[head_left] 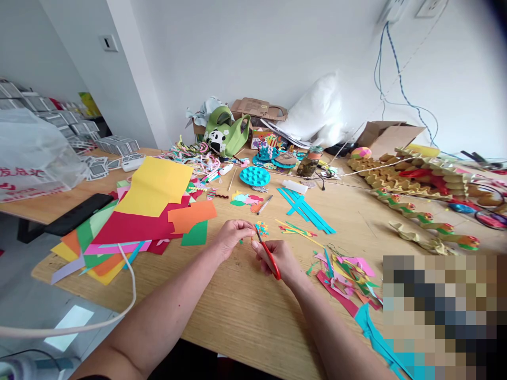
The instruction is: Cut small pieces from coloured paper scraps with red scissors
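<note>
Red-handled scissors [271, 259] are in my right hand [282, 259], fingers wrapped round the handles and blades pointing up and left. My left hand [233, 237] is closed in a pinch right at the blade tips. A thin paper strip, mostly hidden, seems to be between its fingertips. Just beyond the blades lies a small heap of tiny blue, yellow and orange paper bits [263, 228]. Narrow yellow, green and red paper strips [297, 229] lie to the right of the heap. Longer blue strips [307, 210] are spread farther back.
Coloured paper sheets [154, 184] are stacked on the left, by a white cable [133, 285]. Paper scraps [348, 274] lie right of my right arm. A pen [264, 205], white bottle [295, 186], blue dimpled disc [254, 176] and jar [309, 163] stand behind. Egg cartons [396, 174] fill the right.
</note>
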{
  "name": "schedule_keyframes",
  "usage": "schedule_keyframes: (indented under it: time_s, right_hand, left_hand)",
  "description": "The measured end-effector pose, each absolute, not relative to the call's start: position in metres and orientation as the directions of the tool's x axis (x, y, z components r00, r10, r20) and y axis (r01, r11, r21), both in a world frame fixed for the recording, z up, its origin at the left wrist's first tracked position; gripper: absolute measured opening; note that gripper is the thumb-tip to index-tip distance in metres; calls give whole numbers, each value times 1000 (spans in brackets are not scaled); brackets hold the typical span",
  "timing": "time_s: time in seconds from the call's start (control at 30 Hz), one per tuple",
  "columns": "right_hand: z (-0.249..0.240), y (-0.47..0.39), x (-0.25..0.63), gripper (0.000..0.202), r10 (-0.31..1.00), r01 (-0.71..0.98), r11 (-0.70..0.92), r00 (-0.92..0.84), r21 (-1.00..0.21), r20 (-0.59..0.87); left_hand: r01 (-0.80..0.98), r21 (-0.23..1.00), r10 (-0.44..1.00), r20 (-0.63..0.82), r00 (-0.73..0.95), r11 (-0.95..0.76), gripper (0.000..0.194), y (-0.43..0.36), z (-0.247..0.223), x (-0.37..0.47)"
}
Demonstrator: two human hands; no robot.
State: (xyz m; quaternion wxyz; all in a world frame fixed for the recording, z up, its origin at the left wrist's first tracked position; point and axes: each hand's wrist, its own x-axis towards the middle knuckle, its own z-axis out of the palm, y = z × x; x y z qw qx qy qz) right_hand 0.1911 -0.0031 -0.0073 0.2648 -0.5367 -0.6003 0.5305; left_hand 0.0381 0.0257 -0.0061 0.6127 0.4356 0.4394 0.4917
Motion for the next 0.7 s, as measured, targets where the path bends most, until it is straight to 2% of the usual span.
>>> schedule_keyframes:
  time_s: [0.7]
  right_hand:
    - [-4,-4,191,52,926,361,-140,-283,-922,-251]
  left_hand:
    - [-216,964,978,-119,173,156,12,25,-6,38]
